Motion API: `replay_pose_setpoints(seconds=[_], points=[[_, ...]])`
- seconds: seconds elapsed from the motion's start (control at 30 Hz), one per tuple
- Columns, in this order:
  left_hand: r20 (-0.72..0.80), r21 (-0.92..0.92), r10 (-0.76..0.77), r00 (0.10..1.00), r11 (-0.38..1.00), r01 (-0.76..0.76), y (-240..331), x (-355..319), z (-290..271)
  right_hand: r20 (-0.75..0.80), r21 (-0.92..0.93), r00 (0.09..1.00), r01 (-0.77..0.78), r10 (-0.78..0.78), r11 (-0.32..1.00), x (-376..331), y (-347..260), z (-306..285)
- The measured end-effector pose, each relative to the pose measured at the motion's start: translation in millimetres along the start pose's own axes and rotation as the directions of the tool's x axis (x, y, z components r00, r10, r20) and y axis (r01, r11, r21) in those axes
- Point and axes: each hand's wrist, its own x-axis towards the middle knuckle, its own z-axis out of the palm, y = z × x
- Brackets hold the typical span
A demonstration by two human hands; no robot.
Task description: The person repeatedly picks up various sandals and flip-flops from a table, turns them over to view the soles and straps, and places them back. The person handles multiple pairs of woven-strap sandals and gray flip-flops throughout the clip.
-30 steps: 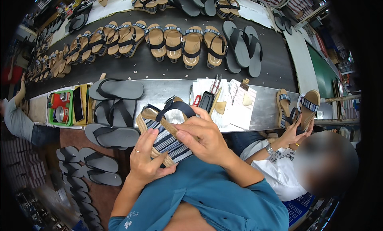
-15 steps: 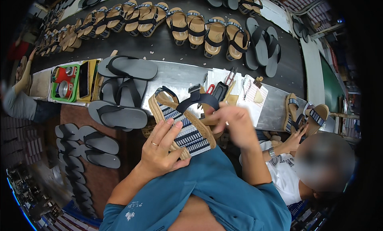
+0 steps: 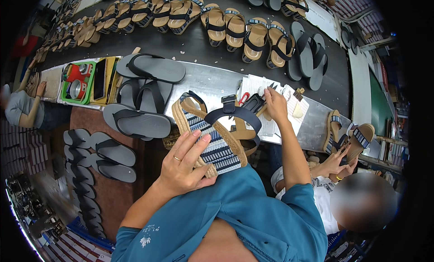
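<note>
Left hand point(image 3: 183, 165), bearing a ring, is laid flat with fingers point(image 3: 195, 142) extended and slightly spread, palm down, forearm bare and bent toward the lower left. Right hand point(image 3: 274, 103) is stretched well forward on a straightened arm, fingers curled downward; its grip cannot be made out.

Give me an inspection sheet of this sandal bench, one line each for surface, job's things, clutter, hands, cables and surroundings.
Surface: metal bench, with a dark conveyor belt behind it.
Job's things: striped sandal with rope edge and dark strap, resting on the person's lap.
Clutter: grey flip-flops stacked on the bench; green tray with tins; white perforated sheet with small tools.
Hands: left hand lies open on the sandal; right hand reaches to the tools on the sheet, grip unclear.
Cables: nothing seen.
Surroundings: tan sandals in a row on the belt; a co-worker's hands hold another sandal at right; more flip-flops on the floor.
</note>
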Motion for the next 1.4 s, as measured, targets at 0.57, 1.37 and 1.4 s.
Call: replay_pose_setpoints(seconds=[0.57,1.37,1.4], points=[[0.065,0.051,0.087,0.994,0.995,-0.090,5.3,9.9,11.8,0.338,0.670,0.921,-0.092,-0.192,0.737,-100.0,-196.7,-136.5],[0.123,0.042,0.000,0.992,0.999,-0.005,-9.1,8.3,7.7,-0.350,0.006,0.932,-0.096,0.092,0.995,-120.8,26.5,-25.9],[0.125,0.037,0.010,0.992,0.999,-0.014,-9.3,9.9,9.4,-0.311,0.047,0.945,-0.090,0.100,0.995,-130.4,25.9,-15.1]])
